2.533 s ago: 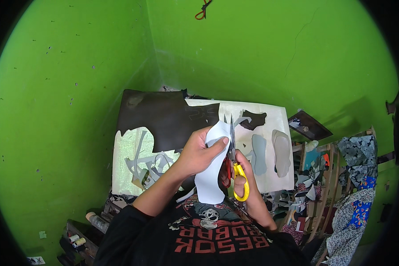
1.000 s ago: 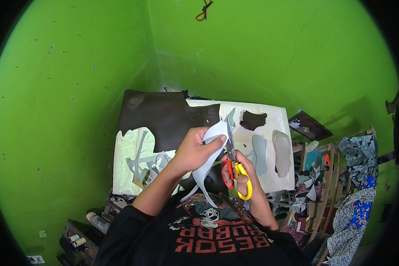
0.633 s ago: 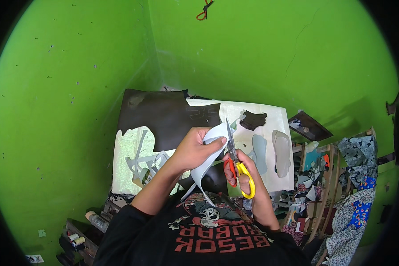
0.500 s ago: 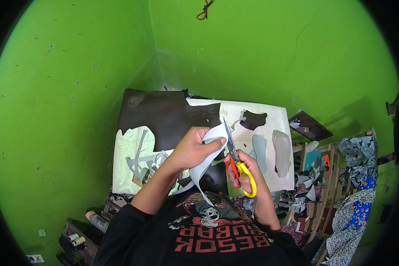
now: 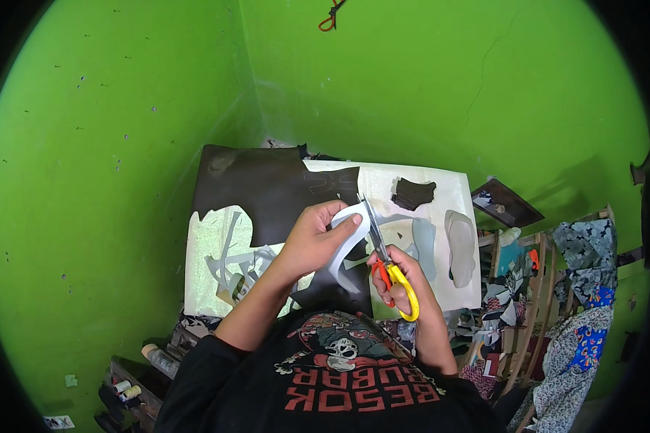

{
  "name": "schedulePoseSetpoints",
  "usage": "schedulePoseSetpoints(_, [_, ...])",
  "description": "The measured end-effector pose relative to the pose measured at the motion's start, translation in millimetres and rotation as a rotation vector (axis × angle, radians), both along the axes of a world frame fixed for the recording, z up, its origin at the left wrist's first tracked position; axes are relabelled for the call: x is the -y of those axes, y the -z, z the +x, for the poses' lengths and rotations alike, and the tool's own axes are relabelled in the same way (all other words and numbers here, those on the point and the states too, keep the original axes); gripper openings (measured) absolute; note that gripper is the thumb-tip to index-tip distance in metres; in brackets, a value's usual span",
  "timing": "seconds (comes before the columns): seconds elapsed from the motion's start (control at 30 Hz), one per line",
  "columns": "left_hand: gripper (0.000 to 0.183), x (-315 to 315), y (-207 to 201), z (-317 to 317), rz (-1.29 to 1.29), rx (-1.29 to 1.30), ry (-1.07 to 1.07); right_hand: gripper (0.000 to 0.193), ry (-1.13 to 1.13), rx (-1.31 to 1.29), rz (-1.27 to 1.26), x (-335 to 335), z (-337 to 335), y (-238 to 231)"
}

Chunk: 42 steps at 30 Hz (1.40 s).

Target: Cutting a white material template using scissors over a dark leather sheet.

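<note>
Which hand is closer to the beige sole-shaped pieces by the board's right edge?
Right. The right hand is left of the sole-shaped pieces; the left hand is farther left, beyond the scissors.

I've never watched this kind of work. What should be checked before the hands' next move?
1. Is the white piece gripped by the left hand? Ok.
2. Are the scissors held in the right hand? Ok.
3. Is the left thumb safely clear of the scissors? Cannot tell; close in view.
4. Do the scissors touch the white piece? Cannot tell.
5. Is the dark piece clear of both hands? Ok.
</note>
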<state>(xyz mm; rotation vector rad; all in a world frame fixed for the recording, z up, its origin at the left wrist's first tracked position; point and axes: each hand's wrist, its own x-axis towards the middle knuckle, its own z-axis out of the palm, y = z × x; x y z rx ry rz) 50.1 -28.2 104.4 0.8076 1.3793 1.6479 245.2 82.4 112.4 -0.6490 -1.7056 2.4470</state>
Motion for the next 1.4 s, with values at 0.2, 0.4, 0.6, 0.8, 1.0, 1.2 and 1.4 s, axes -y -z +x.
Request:
schedulePoseSetpoints(0.2, [0.016,0.6,-12.9,2.4,-0.059,-0.063,-0.006,0.049,-0.062,-0.063,0.05,-2.6,2.4,5.0])
schedulePoseSetpoints(0.4, [0.015,1.0,-14.9,-1.4,-0.057,-0.071,0.015,0.05,-0.085,-0.022,0.137,-3.4,1.9,4.1])
schedulePoseSetpoints(0.6, [0.013,4.0,-15.8,-3.5,-0.086,-0.08,0.035,0.046,-0.106,0.001,-0.008,-4.4,3.0,3.2])
schedulePoseSetpoints(0.8, [0.013,4.8,-14.4,-4.9,-0.07,-0.09,0.049,0.047,-0.093,0.022,-0.053,-2.8,3.7,4.3])
schedulePoseSetpoints(1.0, [0.013,6.4,-12.8,-7.6,-0.066,-0.082,0.116,0.037,-0.038,0.054,-0.099,-1.7,-0.7,2.8])
schedulePoseSetpoints(1.2, [0.013,7.7,-17.2,-7.4,-0.05,-0.042,0.138,0.038,-0.073,0.129,-0.137,-2.5,0.5,-1.9])
schedulePoseSetpoints(1.4, [0.014,8.4,-13.8,-8.4,-0.07,-0.066,0.188,0.037,-0.029,0.04,-0.102,4.7,0.3,2.7])
